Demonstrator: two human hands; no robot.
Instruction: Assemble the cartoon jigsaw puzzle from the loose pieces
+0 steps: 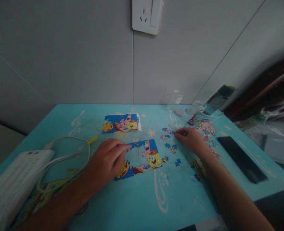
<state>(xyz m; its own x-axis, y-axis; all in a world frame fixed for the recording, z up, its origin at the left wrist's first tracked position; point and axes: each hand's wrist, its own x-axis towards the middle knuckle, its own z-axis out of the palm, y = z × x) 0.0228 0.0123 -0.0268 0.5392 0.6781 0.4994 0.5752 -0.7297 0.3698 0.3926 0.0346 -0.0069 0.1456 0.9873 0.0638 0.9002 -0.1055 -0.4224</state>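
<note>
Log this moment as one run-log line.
left hand: fingers on partly built puzzle | right hand: on loose pieces | reference picture: behind puzzle | phone: right, flat

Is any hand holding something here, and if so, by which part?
Nothing is clearly gripped. The left hand lies flat on the partly built puzzle. The right hand has its fingertips on loose puzzle pieces; a pinch cannot be told.

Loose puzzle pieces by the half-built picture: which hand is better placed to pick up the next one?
Probably the right hand: its fingertips lie among the loose puzzle pieces. The left hand rests on the partly built puzzle.
</note>
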